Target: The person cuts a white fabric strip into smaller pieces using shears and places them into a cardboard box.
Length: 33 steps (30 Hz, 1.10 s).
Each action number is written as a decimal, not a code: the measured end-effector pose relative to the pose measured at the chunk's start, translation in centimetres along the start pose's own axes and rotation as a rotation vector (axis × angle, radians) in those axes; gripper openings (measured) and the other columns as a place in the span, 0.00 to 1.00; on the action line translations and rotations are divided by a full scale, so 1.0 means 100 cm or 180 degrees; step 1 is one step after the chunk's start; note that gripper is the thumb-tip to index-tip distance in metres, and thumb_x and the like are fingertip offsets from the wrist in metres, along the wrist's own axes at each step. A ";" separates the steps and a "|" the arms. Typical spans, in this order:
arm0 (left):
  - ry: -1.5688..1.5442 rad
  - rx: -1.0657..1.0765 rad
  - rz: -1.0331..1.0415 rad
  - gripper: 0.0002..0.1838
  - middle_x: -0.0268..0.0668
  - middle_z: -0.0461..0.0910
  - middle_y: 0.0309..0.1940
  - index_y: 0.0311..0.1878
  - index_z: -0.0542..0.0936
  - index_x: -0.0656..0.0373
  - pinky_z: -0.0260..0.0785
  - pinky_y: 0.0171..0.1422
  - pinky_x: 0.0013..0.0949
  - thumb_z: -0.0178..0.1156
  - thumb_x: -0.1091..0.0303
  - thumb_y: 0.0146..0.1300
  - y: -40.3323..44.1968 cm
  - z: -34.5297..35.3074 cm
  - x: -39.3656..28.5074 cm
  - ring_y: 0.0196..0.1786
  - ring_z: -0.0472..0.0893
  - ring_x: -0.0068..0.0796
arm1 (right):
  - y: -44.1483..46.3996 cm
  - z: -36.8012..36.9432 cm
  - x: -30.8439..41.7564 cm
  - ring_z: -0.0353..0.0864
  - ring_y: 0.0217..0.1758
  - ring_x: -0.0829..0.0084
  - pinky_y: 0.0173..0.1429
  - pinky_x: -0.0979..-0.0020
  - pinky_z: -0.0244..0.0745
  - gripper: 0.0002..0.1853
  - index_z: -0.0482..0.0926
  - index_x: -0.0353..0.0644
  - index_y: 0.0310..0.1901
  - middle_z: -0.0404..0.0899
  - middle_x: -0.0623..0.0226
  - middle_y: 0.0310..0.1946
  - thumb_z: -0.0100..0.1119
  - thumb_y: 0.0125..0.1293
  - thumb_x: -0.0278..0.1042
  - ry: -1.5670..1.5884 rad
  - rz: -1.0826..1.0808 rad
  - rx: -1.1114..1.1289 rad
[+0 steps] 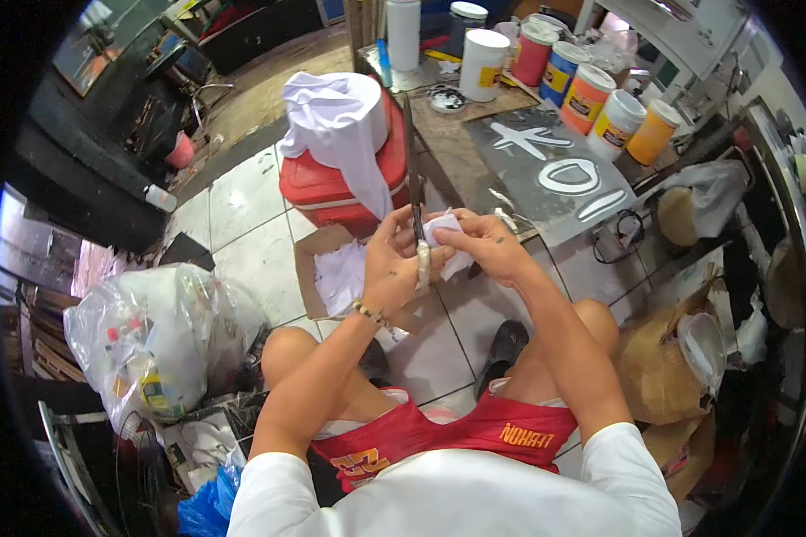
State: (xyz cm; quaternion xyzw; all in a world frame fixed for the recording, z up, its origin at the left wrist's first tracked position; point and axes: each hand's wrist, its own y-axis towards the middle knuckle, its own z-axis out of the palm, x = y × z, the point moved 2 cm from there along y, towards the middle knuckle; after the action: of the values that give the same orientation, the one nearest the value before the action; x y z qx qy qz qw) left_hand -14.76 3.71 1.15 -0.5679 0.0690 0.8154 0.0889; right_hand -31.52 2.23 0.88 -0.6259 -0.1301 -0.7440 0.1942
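Ahead and slightly left on the floor stands a cooler (336,183), with a bucket (374,116) on its lid and a cloth (318,98) draped over the bucket. Just in front of the cooler, a box (306,268) holds cloth pieces (338,279). Further left, nearer the person, is a bag (130,331) of bottles. Ahead and right, a table (430,134) bears a flat sign (503,166), with jars (587,97) in a row beyond it. A carton (654,362) lies at right.

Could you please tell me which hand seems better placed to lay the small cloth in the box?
Probably the right hand: it pinches the small cloth. The left hand is nearer the box, but it grips the handle of the blade.
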 end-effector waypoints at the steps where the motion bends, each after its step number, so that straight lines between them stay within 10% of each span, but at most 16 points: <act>1: -0.0040 -0.0033 -0.0119 0.38 0.42 0.83 0.46 0.64 0.66 0.65 0.79 0.46 0.26 0.75 0.80 0.50 0.001 -0.003 -0.005 0.44 0.83 0.24 | 0.003 0.001 -0.002 0.77 0.50 0.77 0.53 0.74 0.71 0.13 0.85 0.33 0.44 0.76 0.68 0.51 0.66 0.66 0.35 -0.0069 -0.0154 -0.0126; 10: 0.3592 -0.0590 0.0655 0.30 0.40 0.84 0.29 0.58 0.76 0.62 0.75 0.40 0.29 0.71 0.70 0.49 0.021 -0.088 -0.040 0.34 0.83 0.24 | 0.008 -0.008 -0.003 0.78 0.54 0.75 0.60 0.73 0.73 0.23 0.73 0.41 0.61 0.78 0.64 0.52 0.67 0.66 0.32 0.0036 -0.0236 -0.0318; 12: 0.4072 -0.0587 0.0110 0.25 0.52 0.84 0.37 0.52 0.79 0.62 0.76 0.47 0.45 0.67 0.68 0.46 0.021 -0.111 -0.047 0.42 0.84 0.53 | 0.006 -0.017 -0.001 0.78 0.53 0.75 0.59 0.73 0.74 0.24 0.73 0.41 0.61 0.78 0.64 0.52 0.66 0.65 0.31 0.0030 -0.0252 -0.0351; 17: 0.5177 -0.0427 -0.0800 0.19 0.53 0.83 0.37 0.43 0.81 0.62 0.74 0.49 0.48 0.65 0.66 0.46 0.027 -0.161 -0.027 0.45 0.82 0.55 | 0.000 -0.020 0.014 0.78 0.47 0.79 0.52 0.74 0.75 0.31 0.65 0.45 0.68 0.79 0.65 0.47 0.62 0.63 0.22 -0.0184 -0.0456 -0.0566; 21: 0.4655 -0.0773 -0.0126 0.19 0.50 0.85 0.36 0.47 0.80 0.62 0.77 0.47 0.46 0.65 0.70 0.49 0.029 -0.147 -0.035 0.42 0.85 0.51 | 0.001 -0.028 0.024 0.78 0.44 0.80 0.48 0.75 0.75 0.33 0.63 0.46 0.70 0.80 0.66 0.44 0.61 0.63 0.22 -0.0389 -0.0412 -0.0727; 23: 0.1511 -0.0381 -0.0692 0.31 0.49 0.84 0.45 0.58 0.73 0.65 0.78 0.52 0.41 0.70 0.71 0.48 0.027 -0.119 -0.040 0.45 0.85 0.44 | -0.001 -0.037 0.031 0.79 0.41 0.79 0.45 0.76 0.74 0.32 0.64 0.47 0.69 0.82 0.65 0.43 0.60 0.64 0.23 -0.0382 -0.0586 -0.0889; 24: 0.1492 -0.0332 -0.0700 0.31 0.49 0.84 0.45 0.58 0.73 0.65 0.78 0.52 0.41 0.70 0.71 0.48 0.025 -0.106 -0.041 0.45 0.85 0.44 | -0.004 -0.041 0.035 0.78 0.40 0.80 0.43 0.77 0.73 0.30 0.64 0.48 0.69 0.82 0.65 0.43 0.58 0.65 0.24 -0.0369 -0.0690 -0.1009; 27: -0.0193 0.1302 -0.0672 0.39 0.56 0.76 0.58 0.68 0.61 0.64 0.74 0.59 0.43 0.71 0.70 0.56 0.007 -0.057 -0.033 0.58 0.80 0.42 | -0.011 -0.062 0.046 0.77 0.39 0.81 0.42 0.78 0.71 0.29 0.65 0.48 0.68 0.82 0.65 0.43 0.56 0.65 0.23 -0.0220 -0.0819 -0.1310; 33: -0.1232 0.2443 -0.2188 0.46 0.56 0.71 0.65 0.75 0.56 0.55 0.67 0.67 0.45 0.71 0.67 0.56 -0.035 0.011 0.024 0.66 0.74 0.46 | -0.025 -0.095 0.058 0.76 0.37 0.84 0.40 0.80 0.71 0.27 0.68 0.47 0.65 0.82 0.64 0.44 0.52 0.63 0.19 -0.0025 -0.1044 -0.1560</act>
State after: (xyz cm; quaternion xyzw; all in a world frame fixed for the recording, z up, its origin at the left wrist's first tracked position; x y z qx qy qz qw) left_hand -15.81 7.56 -0.72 -0.3241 0.1543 0.7453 0.5619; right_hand -41.85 -0.42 4.99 -0.6276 -0.0468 -0.7723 -0.0861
